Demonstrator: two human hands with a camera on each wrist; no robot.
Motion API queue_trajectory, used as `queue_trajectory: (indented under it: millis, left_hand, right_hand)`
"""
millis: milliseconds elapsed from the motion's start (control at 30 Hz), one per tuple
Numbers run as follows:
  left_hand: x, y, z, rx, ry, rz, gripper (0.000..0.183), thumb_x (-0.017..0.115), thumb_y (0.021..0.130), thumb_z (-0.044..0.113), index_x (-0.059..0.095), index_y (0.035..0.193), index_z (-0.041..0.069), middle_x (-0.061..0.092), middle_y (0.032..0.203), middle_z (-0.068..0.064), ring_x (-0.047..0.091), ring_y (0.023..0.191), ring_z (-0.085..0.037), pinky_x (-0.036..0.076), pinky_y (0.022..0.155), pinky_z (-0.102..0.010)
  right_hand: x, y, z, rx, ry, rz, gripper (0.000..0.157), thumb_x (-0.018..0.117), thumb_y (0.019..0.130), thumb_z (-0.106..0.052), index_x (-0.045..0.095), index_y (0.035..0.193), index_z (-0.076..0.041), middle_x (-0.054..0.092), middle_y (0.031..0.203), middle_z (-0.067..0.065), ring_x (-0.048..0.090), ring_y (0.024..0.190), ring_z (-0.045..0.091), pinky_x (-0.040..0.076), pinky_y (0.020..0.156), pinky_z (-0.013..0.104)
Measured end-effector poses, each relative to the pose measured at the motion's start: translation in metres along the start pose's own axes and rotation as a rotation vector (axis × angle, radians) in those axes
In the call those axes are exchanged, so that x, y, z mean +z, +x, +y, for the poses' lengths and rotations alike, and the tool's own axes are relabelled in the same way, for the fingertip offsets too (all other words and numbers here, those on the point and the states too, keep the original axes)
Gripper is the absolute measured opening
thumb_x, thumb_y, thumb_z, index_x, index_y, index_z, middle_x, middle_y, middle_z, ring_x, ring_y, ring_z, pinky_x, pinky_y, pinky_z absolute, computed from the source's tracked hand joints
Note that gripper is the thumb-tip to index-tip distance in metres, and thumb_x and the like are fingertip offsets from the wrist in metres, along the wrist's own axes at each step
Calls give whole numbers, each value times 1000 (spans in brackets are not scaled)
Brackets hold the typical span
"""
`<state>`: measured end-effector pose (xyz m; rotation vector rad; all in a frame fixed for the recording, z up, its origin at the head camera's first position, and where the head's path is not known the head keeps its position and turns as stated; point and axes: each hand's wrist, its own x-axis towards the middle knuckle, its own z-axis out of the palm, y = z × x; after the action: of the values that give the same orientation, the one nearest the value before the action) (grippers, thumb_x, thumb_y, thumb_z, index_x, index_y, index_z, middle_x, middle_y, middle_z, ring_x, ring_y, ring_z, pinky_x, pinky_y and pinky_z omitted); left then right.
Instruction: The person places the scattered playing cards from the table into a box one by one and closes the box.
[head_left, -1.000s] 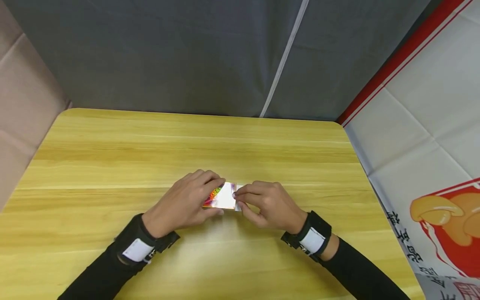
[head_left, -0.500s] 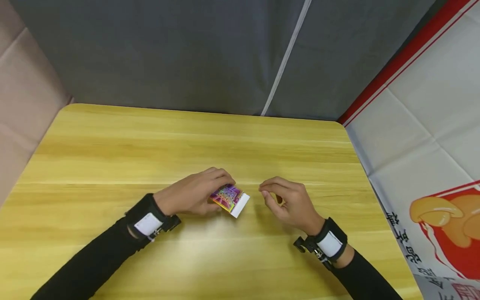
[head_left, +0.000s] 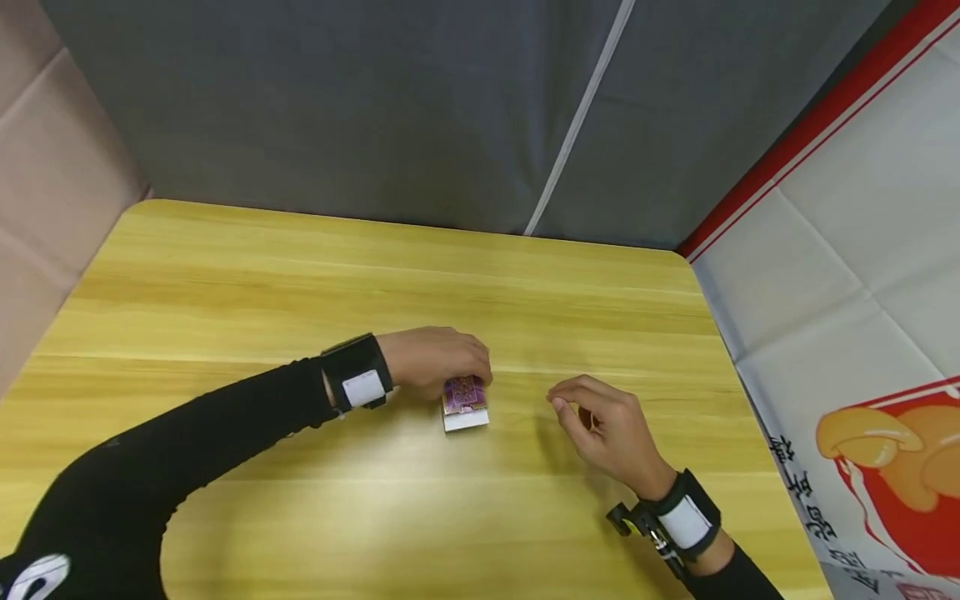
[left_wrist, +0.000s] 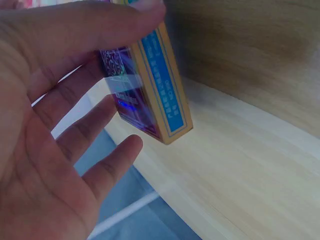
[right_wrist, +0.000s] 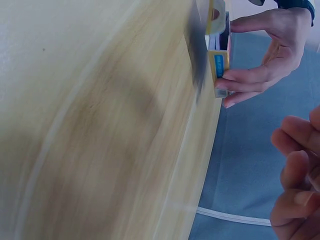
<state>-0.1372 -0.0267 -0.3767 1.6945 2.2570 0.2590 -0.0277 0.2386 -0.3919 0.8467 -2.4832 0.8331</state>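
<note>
My left hand [head_left: 435, 357] grips a small card box [head_left: 464, 395] between thumb and fingers, close over the table near its middle. The top face is purple and patterned; its narrow side, yellow with a blue printed panel [left_wrist: 162, 82], faces the left wrist camera. A white end flap [head_left: 466, 419] sticks out toward me. From the right wrist view, the box [right_wrist: 220, 60] shows an opened end with a notched flap. Off to the right, my right hand [head_left: 611, 429] hovers with fingers loosely curled and thumb near the index fingertip, holding nothing.
The wood-grain table [head_left: 360, 275] ends at a grey curtain [head_left: 337, 117] behind. A white banner [head_left: 840, 275] with red printing hangs along the right side, and a pale cloth wall [head_left: 52, 167] stands at the left.
The left hand has turned the box so its white end points toward me, and moved slightly right. My right hand has let go of the box's end and drawn away to the right.
</note>
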Motion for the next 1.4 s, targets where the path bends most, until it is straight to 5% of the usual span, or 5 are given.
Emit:
queue_trajectory:
  millis: [433,633,800,1100,1400]
  left_hand:
    - [8,11,8,9,167,-104,59,72,73,-8,65,124,21,61,138,4,39,138,-22,41,109,-50]
    - [7,-19,13,-18,145,48,61,64,83,-6,53,139,15,46,151,-6,34,140,-24,37,114,-47]
    - [16,-42,22,-55,116,203,49,70,85,20,60,131,6,57,141,-13,49,129,-27,46,106,-44]
    - [52,-57,32,-191,81,238,70,66,84,47,55,135,0,48,147,-19,45,131,-32,44,107,-47]
    - [64,-58,39,-179,136,320,63,69,84,38,58,130,-4,53,141,-22,49,128,-33,47,105,-45]
  right_hand:
    - [3,2,0,27,9,-67,13,65,86,-5,76,89,-11,75,91,2,47,54,-4,42,43,11]
    - [10,12,-2,-5,20,-197,13,65,88,-15,75,94,-10,75,97,3,56,63,0,52,48,21]
    - [19,24,-5,-67,-19,-327,25,69,86,-26,75,103,-9,73,112,5,65,98,11,60,81,35]
    - [48,29,-4,-109,-124,-515,55,71,81,-46,67,124,-11,58,140,11,47,131,23,42,109,49]
    - [57,24,-7,-112,-159,-487,57,73,78,-47,66,123,-12,56,142,11,48,130,21,45,106,46]
